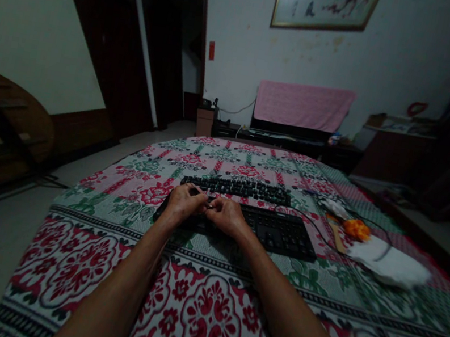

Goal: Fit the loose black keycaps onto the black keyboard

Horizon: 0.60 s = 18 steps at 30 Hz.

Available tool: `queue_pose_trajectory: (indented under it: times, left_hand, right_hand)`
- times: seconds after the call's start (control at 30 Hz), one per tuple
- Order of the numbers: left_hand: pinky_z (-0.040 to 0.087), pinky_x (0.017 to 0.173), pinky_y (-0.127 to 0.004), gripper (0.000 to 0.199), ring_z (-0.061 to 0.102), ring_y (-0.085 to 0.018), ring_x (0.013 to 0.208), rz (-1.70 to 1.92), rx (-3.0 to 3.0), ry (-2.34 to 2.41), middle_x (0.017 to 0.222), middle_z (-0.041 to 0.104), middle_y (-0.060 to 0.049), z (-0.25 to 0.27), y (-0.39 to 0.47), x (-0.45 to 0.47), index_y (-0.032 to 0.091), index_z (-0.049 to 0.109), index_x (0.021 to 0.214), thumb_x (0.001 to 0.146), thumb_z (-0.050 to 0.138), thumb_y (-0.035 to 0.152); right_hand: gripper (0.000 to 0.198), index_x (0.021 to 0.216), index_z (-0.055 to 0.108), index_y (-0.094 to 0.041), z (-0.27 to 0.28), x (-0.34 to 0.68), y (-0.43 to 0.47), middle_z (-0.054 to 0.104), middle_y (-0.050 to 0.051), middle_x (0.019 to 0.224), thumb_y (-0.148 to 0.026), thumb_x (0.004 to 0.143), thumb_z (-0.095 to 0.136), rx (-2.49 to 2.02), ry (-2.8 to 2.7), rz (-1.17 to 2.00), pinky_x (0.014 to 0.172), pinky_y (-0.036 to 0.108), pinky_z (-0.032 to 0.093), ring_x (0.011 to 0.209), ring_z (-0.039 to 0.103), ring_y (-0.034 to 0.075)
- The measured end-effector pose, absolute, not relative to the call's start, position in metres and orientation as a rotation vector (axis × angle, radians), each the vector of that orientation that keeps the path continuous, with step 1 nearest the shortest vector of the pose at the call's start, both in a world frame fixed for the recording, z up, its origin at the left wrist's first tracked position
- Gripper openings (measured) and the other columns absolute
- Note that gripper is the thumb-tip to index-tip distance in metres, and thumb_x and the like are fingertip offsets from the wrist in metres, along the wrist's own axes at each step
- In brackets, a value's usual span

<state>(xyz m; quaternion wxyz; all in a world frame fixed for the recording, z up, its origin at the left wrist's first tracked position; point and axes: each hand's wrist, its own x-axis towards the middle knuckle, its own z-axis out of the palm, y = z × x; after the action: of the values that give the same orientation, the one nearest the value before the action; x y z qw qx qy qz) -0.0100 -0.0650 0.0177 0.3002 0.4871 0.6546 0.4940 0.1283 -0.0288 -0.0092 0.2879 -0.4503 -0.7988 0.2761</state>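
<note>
So there's a black keyboard lying on the flowery cloth, with both hands over its left half. Left hand and right hand have their fingers bunched narrow, nearly meeting. Too dark to tell if either's gripping anything, tbh. Small black keys sit in rows just past the keyboard, orange thing off right.

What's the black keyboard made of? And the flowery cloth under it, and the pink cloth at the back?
Keyboard: probably hard plastic, dull black; its edges look straight and stiff.
Flowery cloth: seems woven fabric, not shiny; the surface looks textured, but I can't tell which fibre.
Pink cloth: likely soft fabric, dull; it hangs draped.
</note>
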Motion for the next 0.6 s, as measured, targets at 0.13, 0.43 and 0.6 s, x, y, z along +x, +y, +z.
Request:
queue_pose_trajectory:
  times: [0.13, 0.43, 0.6]
  left_hand:
    - [0.044, 0.044, -0.021, 0.026, 0.062, -0.016, 0.049, 1.469, 1.189, 1.779, 0.052, 0.064, -0.001, 0.019, -0.065, -0.02, 0.015, 0.059, 0.079, 0.06, 0.065, 0.032]
    - [0.047, 0.045, -0.022, 0.028, 0.065, -0.018, 0.053, 1.645, 1.022, 1.833, 0.057, 0.064, -0.001, 0.016, -0.063, -0.049, 0.015, 0.059, 0.077, 0.057, 0.064, 0.034]
    - [0.045, 0.041, -0.02, 0.025, 0.065, -0.018, 0.051, 1.639, 1.029, 1.812, 0.054, 0.063, -0.001, 0.017, -0.064, -0.051, 0.015, 0.059, 0.076, 0.059, 0.064, 0.034]
  right_hand:
    - [0.025, 0.093, 0.067, -0.016, -0.007, 0.135, -0.021, 0.066, -0.001, 0.07, -0.017, 0.07, 0.06, -1.25, -2.092, 0.698, 0.059, 0.021, 0.041, 0.062, 0.057, 0.012]
    - [0.018, 0.092, 0.07, -0.018, -0.002, 0.12, 0.028, 0.072, 0.004, 0.094, -0.022, 0.077, 0.062, -1.258, -2.208, 0.436, 0.082, 0.022, 0.045, 0.089, 0.065, 0.016]
    - [0.02, 0.095, 0.071, -0.022, -0.009, 0.096, 0.047, 0.073, 0.002, 0.096, -0.027, 0.078, 0.062, -1.258, -2.349, 0.345, 0.083, 0.022, 0.045, 0.093, 0.065, 0.016]
